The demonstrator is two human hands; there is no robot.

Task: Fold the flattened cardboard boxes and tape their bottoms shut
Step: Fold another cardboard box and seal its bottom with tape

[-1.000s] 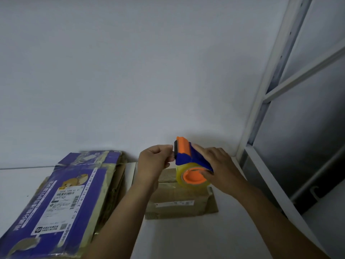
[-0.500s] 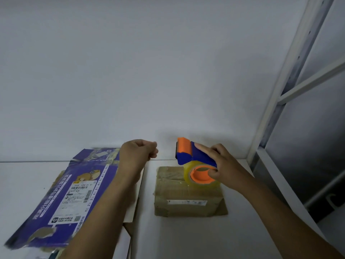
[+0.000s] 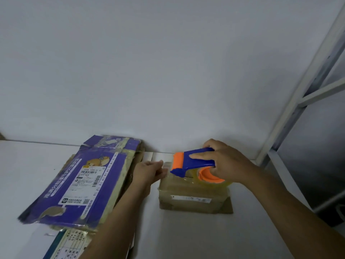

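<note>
Where the white table (image 3: 205,238) runs closest to the camera, a piece of printed cardboard (image 3: 70,243) pokes out from under the near edge of a flattened purple box (image 3: 80,186), which lies on the left with a white shipping label facing up. Just to its right, the left hand (image 3: 149,171) reaches to the upper left corner of a small brown cardboard box (image 3: 194,198) that sits closed on the table. Its fingers are drawn together, but blur hides whether they pinch anything. The right hand (image 3: 229,163) curls around a blue and orange tape dispenser (image 3: 193,163), fingers over the blue handle, holding it low over the top of the brown box. The clear tape roll sits at the box's far right edge. Behind stands a plain white wall (image 3: 168,71), with a pale metal frame (image 3: 298,101) rising at the right.
</note>
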